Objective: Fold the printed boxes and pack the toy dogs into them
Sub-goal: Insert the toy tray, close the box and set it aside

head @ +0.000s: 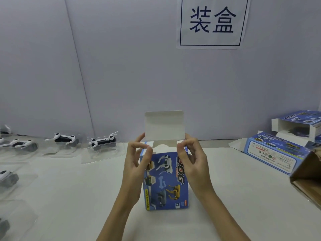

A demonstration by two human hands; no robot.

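Tabletop [73, 197], white, with its load.
Centre: one upright printed box [166, 181], top flaps open. Left: toy dogs in clear blister trays [102, 145], several (those at the edge cut off). Right: two more printed boxes [271, 153], one lying flat, one open-ended behind it; a brown carton [307, 178] at the far right edge.

A packing station in a small workshop or factory was shown. A white paper sign with two large dark-blue Chinese characters inside a frame [212, 21] was fixed to the plain grey partition wall [121, 66]. Black-and-white toy dogs in clear plastic trays [102, 145] (several, in rows) and blue printed cardboard boxes [271, 153] were laid out on the white table [78, 188].
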